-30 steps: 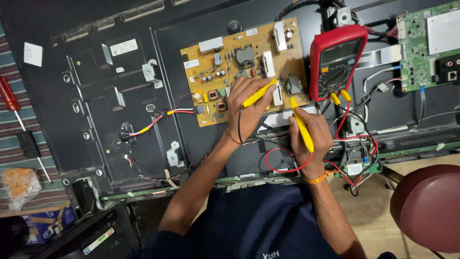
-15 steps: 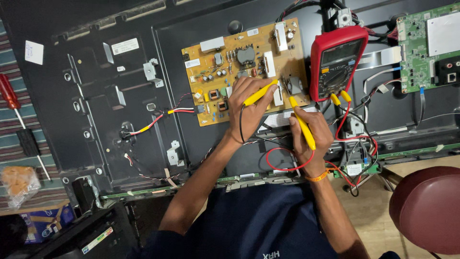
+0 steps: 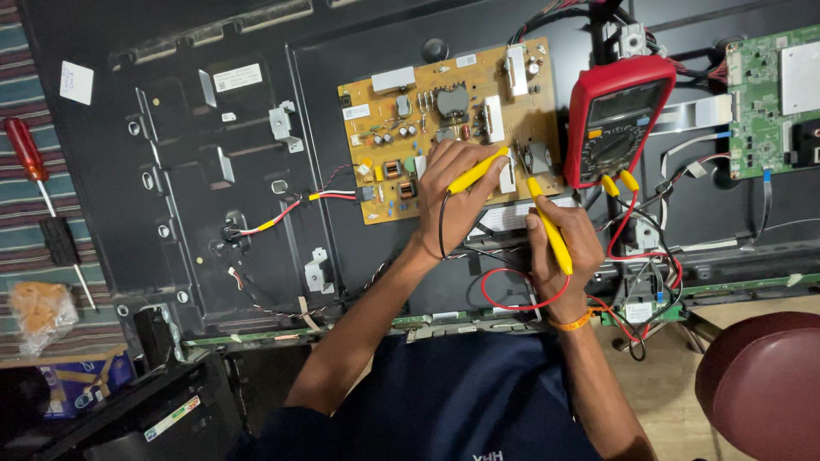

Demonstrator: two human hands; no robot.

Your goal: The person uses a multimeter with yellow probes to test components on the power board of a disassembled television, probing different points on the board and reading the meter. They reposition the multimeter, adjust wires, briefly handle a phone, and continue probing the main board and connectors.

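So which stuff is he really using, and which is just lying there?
In use: left hand and right hand, each holding a yellow probe; yellow circuit board; red multimeter.

Lying about: red screwdriver, green circuit board, crumpled bag, maroon stool.

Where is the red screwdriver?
In the head view, the red screwdriver lies far left on the striped cloth, beside the black panel.

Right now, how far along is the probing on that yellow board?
Done: the back is off the black panel, and the red multimeter sits beside the yellow circuit board with leads plugged in. In hand: the left hand and right hand each press a yellow probe onto the board's lower right area. Left: the meter's reading is too small to tell; the green board lies untouched.
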